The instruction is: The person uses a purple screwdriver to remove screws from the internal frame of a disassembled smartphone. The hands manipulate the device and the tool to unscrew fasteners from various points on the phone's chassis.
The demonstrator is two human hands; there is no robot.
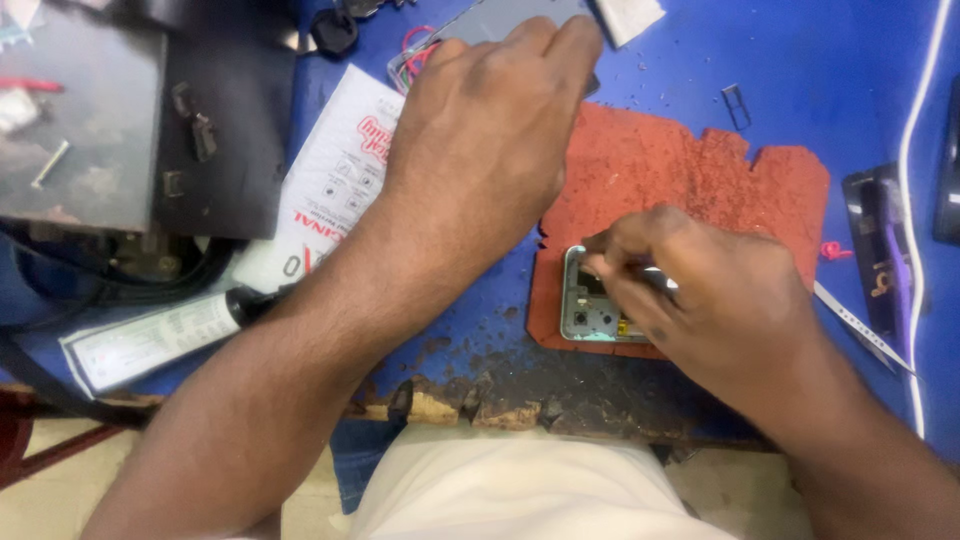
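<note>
Right hand [700,290] pinches slim tool inside opened phone [598,305] on red mat [690,170]; back already off, innards exposed; left hand [480,140] curled, reaching grey panel [495,18], grip unclear

I count two hands, the left hand [480,130] and right hand [700,290], one opened phone [598,310], one red mat [690,180], one glue tube [170,335], and one tweezers [860,325] at right.
</note>
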